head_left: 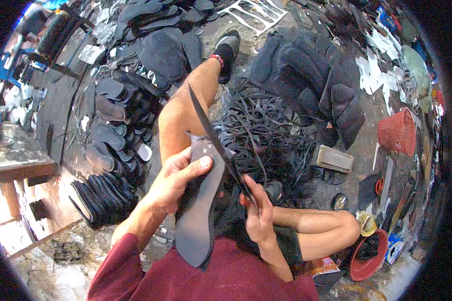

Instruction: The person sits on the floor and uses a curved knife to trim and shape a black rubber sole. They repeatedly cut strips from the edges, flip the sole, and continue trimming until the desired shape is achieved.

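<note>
In front of my body, my left hand (172,179) grips a grey shoe sole (201,213) with dark edges, its thumb pressed on the upper face and the other fingers behind. The sole slants, with one end down against the maroon shirt. My right hand (259,214) is closed round the lower part of a long knife (212,131) with a dark blade. The blade runs up and left across the sole's right edge near its top; I cannot tell if it is cutting in. The right palm hides the knife's handle end.
A heap of black trimmed strips (261,138) lies between my legs. Black soles (103,198) are stacked at left, with more black pieces (299,70) beyond. At right are a pale block (335,159), a red basket (398,131) and a red bowl (355,268). A wooden table (20,169) stands far left.
</note>
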A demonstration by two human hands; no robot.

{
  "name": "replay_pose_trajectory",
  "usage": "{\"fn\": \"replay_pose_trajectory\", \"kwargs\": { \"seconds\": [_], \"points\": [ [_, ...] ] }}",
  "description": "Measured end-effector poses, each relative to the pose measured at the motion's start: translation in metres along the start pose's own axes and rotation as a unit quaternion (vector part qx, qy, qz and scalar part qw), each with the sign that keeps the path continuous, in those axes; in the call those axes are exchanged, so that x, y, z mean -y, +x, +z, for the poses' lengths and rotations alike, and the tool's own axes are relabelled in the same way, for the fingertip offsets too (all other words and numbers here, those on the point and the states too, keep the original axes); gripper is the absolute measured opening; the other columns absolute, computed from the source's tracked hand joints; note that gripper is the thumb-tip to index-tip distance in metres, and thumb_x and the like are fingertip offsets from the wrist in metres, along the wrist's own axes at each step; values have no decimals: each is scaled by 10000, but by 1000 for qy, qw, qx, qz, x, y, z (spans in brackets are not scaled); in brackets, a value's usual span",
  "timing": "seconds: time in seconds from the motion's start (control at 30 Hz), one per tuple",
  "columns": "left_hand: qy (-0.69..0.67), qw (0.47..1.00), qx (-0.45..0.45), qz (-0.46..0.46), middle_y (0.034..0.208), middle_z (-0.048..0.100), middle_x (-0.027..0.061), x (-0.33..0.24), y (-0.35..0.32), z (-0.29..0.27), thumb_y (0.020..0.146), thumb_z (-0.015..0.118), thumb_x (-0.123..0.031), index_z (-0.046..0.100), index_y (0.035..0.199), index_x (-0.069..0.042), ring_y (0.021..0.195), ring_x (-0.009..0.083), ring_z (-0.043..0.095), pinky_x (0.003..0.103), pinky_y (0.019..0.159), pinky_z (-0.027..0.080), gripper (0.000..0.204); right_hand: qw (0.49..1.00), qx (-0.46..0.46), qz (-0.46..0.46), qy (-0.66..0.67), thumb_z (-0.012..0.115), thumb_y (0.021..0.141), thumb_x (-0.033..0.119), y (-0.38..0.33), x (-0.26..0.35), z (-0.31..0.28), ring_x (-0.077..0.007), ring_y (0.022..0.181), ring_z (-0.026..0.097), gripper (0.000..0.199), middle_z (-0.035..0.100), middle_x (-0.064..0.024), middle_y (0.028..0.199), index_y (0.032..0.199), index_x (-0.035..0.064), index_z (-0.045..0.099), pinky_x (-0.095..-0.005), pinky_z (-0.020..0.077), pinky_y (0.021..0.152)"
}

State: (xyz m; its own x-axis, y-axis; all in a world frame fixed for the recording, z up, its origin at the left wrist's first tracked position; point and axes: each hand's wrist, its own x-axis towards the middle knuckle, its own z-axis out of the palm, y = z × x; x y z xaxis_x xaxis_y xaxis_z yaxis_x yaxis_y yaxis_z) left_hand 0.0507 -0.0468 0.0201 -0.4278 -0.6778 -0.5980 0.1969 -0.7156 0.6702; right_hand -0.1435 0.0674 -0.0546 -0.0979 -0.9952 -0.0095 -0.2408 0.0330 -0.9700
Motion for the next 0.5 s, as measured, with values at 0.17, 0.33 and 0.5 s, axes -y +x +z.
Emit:
{"fn": "replay_pose_trajectory", "kwargs": {
  "seconds": [0.17, 0.33, 0.5],
  "points": [
    [-20, 999, -31, 27, 1114, 685, 55, 14, -2, -8, 954, 666, -307, 579, 1277, -33, 964, 169, 673, 309, 853, 548, 432, 995, -5, -26, -98, 526, 948, 41, -64, -29, -10, -329, 772, 573, 419, 602, -179, 899, 1363, 48, 576, -427, 471, 700],
    [-23, 1000, -16, 0, 1041, 701, 42, 7, -1, -5, 951, 694, -267, 609, 1227, -49, 892, 143, 674, 301, 809, 547, 362, 994, -4, -38, -104, 549, 964, 104, -27, -14, -14, -336, 738, 572, 410, 594, -183, 876, 1370, 52, 575, -429, 474, 675],
    [94, 995, 0, 36, 1013, 717, 20, 6, 3, -9, 929, 737, -209, 644, 1173, -45, 881, 97, 654, 282, 834, 516, 308, 973, 123, -59, -185, 605, 930, 127, 35, 18, -64, -315, 595, 579, 410, 573, -119, 695, 1340, 122, 618, -418, 494, 567]
  ]
}}
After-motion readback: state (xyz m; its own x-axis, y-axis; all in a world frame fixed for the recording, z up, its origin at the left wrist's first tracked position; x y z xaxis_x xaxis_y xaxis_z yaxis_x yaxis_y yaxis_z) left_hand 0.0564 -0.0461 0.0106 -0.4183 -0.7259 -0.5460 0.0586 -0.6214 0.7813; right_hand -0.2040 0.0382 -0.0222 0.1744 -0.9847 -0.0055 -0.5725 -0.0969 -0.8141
